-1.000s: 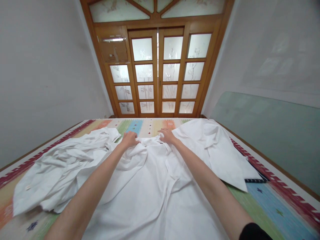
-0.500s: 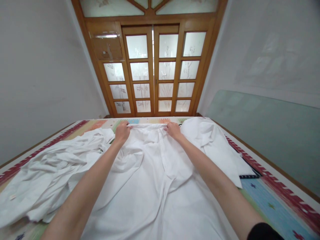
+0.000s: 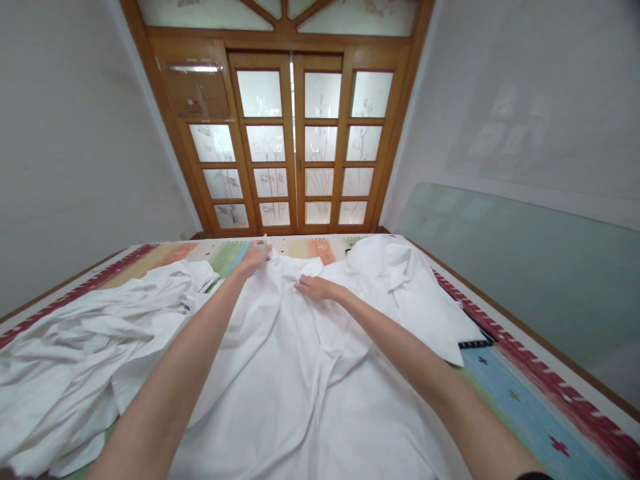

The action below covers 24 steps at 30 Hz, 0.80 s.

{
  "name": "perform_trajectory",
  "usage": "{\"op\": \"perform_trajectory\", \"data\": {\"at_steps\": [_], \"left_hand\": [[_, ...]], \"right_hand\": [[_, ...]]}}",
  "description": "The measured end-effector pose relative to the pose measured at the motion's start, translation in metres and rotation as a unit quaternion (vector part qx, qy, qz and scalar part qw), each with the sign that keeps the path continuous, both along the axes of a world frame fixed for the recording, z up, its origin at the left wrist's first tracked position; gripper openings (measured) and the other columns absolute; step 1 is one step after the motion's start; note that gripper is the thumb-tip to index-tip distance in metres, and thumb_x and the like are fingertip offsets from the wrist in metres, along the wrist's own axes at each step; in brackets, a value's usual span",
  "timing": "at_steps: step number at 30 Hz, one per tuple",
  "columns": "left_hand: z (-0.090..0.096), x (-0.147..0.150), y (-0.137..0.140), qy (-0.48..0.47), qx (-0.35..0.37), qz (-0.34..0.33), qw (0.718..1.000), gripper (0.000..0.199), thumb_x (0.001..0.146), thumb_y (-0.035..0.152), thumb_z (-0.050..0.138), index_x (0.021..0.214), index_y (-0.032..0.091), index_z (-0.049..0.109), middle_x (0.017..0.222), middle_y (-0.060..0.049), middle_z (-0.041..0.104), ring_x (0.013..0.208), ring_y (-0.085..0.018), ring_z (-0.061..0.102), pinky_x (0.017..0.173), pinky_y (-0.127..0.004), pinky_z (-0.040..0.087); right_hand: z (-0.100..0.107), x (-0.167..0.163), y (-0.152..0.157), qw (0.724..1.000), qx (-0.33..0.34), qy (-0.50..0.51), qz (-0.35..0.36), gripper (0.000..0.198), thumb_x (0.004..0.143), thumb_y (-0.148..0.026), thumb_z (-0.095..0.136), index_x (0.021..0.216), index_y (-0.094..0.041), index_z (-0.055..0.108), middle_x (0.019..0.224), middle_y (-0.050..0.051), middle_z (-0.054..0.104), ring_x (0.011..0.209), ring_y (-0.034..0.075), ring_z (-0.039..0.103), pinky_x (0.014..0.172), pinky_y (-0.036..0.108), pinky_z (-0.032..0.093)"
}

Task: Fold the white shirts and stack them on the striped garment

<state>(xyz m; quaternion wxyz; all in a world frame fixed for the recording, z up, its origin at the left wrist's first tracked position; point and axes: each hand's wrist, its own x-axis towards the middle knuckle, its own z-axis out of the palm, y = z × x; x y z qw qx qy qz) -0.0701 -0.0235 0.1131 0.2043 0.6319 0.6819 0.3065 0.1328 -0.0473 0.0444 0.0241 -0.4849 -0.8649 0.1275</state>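
evidently, the white garment point(image 3: 287, 373) is pinched by the left hand point(image 3: 255, 257). it is touched by the right hand point(image 3: 319, 288), grip unclear.

Garment point(image 3: 300, 380): near end cut off by bottom edge; sides partly behind forearms point(image 3: 185, 353).
Crumpled cloth point(image 3: 100, 333): cut off at left.
Black-edged piece point(image 3: 475, 345): mostly hidden under white cloth point(image 3: 400, 293).
Black sleeve point(image 3: 534, 476): sliver only, bottom edge.
Transom point(image 3: 210, 15): top cropped.
Left hand point(image 3: 256, 257): fingertips small, apparently at the collar, grip unclear.
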Motion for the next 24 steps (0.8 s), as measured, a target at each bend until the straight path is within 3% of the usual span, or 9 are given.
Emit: {"op": "perform_trajectory", "data": {"at_steps": [3,6,9,14,20,22,24], "left_hand": [[-0.006,0.004,-0.011,-0.051,-0.072,-0.107,0.990,0.068,0.083,0.050,0.059,0.139,0.019,0.039,0.123,-0.012,0.066,0.098,-0.021,0.068,0.074,-0.028,0.052],[-0.012,0.002,-0.023,-0.005,-0.111,-0.167,0.980,0.083,0.069,0.057,0.070,0.136,0.016,0.045,0.131,-0.016,0.061,0.110,-0.027,0.063,0.083,-0.031,0.051],[-0.016,-0.004,-0.034,0.122,-0.104,-0.159,0.974,0.086,0.063,0.057,0.074,0.133,0.012,0.050,0.133,-0.019,0.059,0.117,-0.030,0.060,0.094,-0.033,0.047],[-0.025,-0.032,-0.060,0.245,-0.047,-0.149,0.957,0.068,0.075,0.056,0.059,0.129,0.014,0.054,0.137,-0.016,0.056,0.125,-0.031,0.054,0.102,-0.036,0.040],[-0.035,-0.083,-0.108,0.268,-0.101,-0.147,0.947,0.055,0.077,0.058,0.051,0.108,0.015,0.066,0.113,-0.014,0.069,0.103,-0.028,0.065,0.091,-0.035,0.047],[-0.040,-0.093,-0.126,0.273,-0.059,-0.146,0.949,0.052,0.077,0.061,0.051,0.097,0.017,0.069,0.107,-0.013,0.071,0.101,-0.029,0.064,0.091,-0.037,0.047],[-0.046,-0.098,-0.145,0.290,0.036,-0.126,0.948,0.051,0.078,0.062,0.050,0.094,0.017,0.069,0.108,-0.013,0.069,0.105,-0.030,0.061,0.094,-0.040,0.045]], "right_hand": [[-0.025,-0.007,-0.006,0.999,-0.017,-0.015,-0.026,0.059,0.100,-0.044,0.032,0.145,-0.007,0.038,0.156,0.019,0.028,0.144,0.027,0.027,0.114,0.037,0.025],[-0.042,-0.010,-0.004,0.998,0.009,0.000,-0.068,0.067,0.100,-0.045,0.022,0.152,-0.002,0.020,0.160,0.018,0.008,0.149,0.027,0.007,0.119,0.040,0.010],[-0.046,-0.011,0.006,0.995,0.014,0.006,-0.104,0.067,0.101,-0.045,0.017,0.153,-0.004,0.015,0.161,0.015,0.005,0.149,0.025,0.005,0.119,0.040,0.006],[-0.040,-0.011,0.019,0.989,0.015,0.016,-0.147,0.066,0.101,-0.045,0.019,0.153,-0.004,0.017,0.161,0.015,0.006,0.149,0.025,0.007,0.119,0.039,0.006],[-0.027,-0.001,0.012,0.992,-0.010,0.074,-0.098,0.055,0.101,-0.036,0.026,0.148,-0.008,0.036,0.158,0.016,0.021,0.148,0.025,0.015,0.118,0.040,0.014],[-0.024,0.007,0.002,0.993,-0.033,0.082,-0.078,0.054,0.102,-0.034,0.026,0.148,-0.007,0.035,0.158,0.017,0.022,0.147,0.026,0.016,0.118,0.041,0.017],[-0.022,0.018,-0.014,0.994,-0.049,0.079,-0.053,0.058,0.101,-0.036,0.029,0.149,-0.005,0.031,0.158,0.019,0.020,0.147,0.028,0.015,0.118,0.044,0.018]]}}
